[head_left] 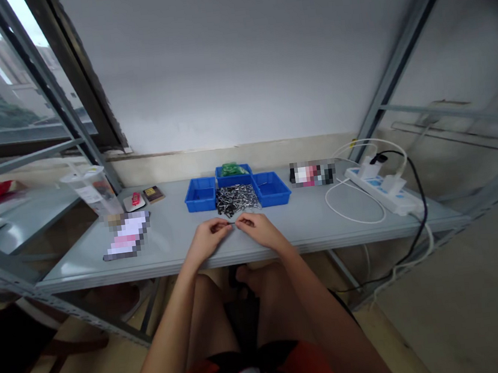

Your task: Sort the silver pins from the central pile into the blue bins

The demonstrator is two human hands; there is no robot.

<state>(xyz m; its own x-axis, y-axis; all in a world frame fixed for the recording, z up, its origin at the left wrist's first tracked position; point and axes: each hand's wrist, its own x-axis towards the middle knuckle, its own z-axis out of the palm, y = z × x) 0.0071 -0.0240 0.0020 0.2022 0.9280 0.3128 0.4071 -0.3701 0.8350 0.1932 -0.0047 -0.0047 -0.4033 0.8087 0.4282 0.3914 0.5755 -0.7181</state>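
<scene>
Evidently, the left hand (211, 235) and right hand (256, 227) both pinch one slim dark piece (232, 223), its long axis running left to right; the heap of metal parts (238, 198) lies just on the far side, near both.

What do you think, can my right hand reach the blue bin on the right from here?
Likely yes: your right hand sits just short of the right blue bin, with nothing visible between them. Its fingers appear to pinch a small dark piece, so they may need freeing first.
</scene>
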